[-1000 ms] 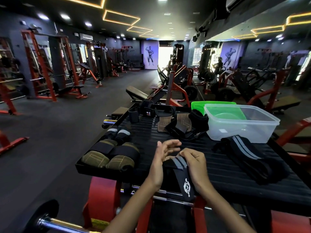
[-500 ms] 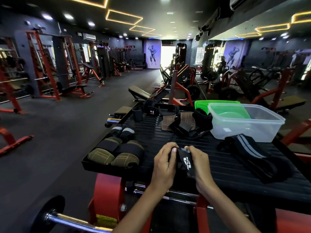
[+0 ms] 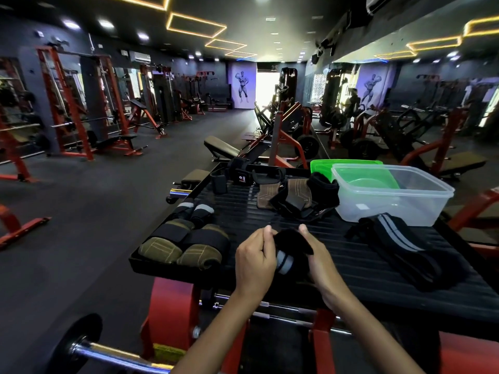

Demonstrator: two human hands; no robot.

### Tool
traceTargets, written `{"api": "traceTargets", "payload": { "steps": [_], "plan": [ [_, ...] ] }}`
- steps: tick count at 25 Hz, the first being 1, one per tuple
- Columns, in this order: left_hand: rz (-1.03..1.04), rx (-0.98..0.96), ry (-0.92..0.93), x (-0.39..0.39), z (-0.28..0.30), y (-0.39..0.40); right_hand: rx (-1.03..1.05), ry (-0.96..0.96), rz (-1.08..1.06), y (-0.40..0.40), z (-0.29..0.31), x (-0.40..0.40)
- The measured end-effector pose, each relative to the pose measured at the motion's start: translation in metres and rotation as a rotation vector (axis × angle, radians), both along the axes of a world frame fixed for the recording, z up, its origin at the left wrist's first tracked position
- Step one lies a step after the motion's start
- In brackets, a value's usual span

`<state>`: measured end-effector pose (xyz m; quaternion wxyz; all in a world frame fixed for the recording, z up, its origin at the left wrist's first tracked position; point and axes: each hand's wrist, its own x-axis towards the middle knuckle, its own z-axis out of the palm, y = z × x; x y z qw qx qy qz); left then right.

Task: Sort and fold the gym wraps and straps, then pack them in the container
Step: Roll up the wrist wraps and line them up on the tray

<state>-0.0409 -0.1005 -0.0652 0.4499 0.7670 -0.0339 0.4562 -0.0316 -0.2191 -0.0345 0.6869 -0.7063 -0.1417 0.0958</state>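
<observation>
Black wrist wrap (image 3: 293, 255) held between both hands just above the near edge of the ribbed platform (image 3: 351, 265) — evidently to keep its roll tight — left hand (image 3: 255, 261) and right hand (image 3: 320, 261) curled round its ends, thumbs up, clear container (image 3: 391, 195) apparently unfilled.

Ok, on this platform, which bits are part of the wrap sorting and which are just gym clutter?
Part of the job:
- rolled black wrap, gripped by left hand and right hand
- striped long wrap
- olive wraps
- brown grip pads
- clear container, empty
- green lid

Just lying about:
- barbell
- incline bench
- red racks
</observation>
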Motion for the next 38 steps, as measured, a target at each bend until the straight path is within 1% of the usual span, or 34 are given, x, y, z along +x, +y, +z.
{"api": "traceTargets", "payload": {
  "steps": [1,3,4,5,7,9,11,13,15,17,18,20,21,22,23,25,28,30,32,34,36,38],
  "plan": [
    [0.031,-0.02,0.024,0.0,-0.001,-0.001,0.066,-0.062,0.047,-0.002,-0.002,0.0],
    [0.065,-0.041,0.057,0.0,-0.003,0.0,0.216,-0.064,0.179,-0.009,-0.005,-0.003],
    [0.071,-0.049,0.076,-0.001,-0.003,0.001,0.254,-0.079,0.235,-0.013,-0.007,-0.005],
    [0.074,-0.049,0.096,-0.001,-0.002,0.001,0.228,-0.135,0.274,-0.017,-0.01,-0.004],
    [0.071,-0.066,0.142,0.001,-0.001,0.001,0.031,-0.356,0.27,-0.022,-0.019,0.001],
    [0.068,-0.085,0.199,0.003,0.002,0.0,-0.195,-0.581,0.174,-0.024,-0.025,0.006],
    [0.052,-0.085,0.297,0.002,0.007,-0.002,-0.311,-0.715,0.096,-0.022,-0.031,0.006],
    [0.022,-0.111,0.436,0.002,0.016,-0.003,-0.344,-0.767,0.018,-0.02,-0.036,0.004],
    [-0.118,-0.223,0.518,0.002,0.022,-0.001,-0.263,-0.703,-0.051,-0.019,-0.035,0.003],
    [-0.375,-0.356,0.504,-0.003,0.021,0.003,-0.122,-0.527,-0.112,-0.019,-0.026,0.003],
    [-0.499,-0.329,0.487,-0.006,0.016,0.007,-0.047,-0.431,-0.129,-0.02,-0.023,0.003],
    [-0.582,-0.08,0.456,-0.013,-0.003,0.01,0.1,-0.267,-0.116,-0.023,-0.016,0.001],
    [-0.565,0.031,0.435,-0.015,-0.01,0.008,0.147,-0.204,-0.11,-0.022,-0.012,-0.002],
    [-0.531,0.096,0.409,-0.016,-0.013,0.004,0.179,-0.16,-0.113,-0.021,-0.01,-0.004],
    [-0.466,0.12,0.378,-0.015,-0.015,0.0,0.2,-0.132,-0.118,-0.019,-0.008,-0.005],
    [-0.346,0.086,0.279,-0.01,-0.012,-0.008,0.223,-0.099,-0.101,-0.015,-0.005,-0.008],
    [-0.286,0.008,0.109,-0.002,-0.007,-0.011,0.224,-0.066,-0.051,-0.01,-0.004,-0.009],
    [-0.286,0.07,0.059,0.002,-0.006,-0.004,0.217,-0.006,-0.043,-0.012,-0.004,-0.006],
    [-0.308,0.204,0.045,0.005,-0.003,0.005,0.191,0.019,-0.078,-0.018,-0.005,0.0],
    [-0.337,0.315,0.058,0.008,0.002,0.01,0.187,-0.037,-0.157,-0.024,-0.006,0.006],
    [-0.34,0.377,0.064,0.01,0.001,0.013,0.214,-0.053,-0.234,-0.028,-0.005,0.01],
    [-0.344,0.393,0.071,0.009,-0.002,0.015,0.224,-0.02,-0.262,-0.036,-0.007,0.015]
  ]
}}
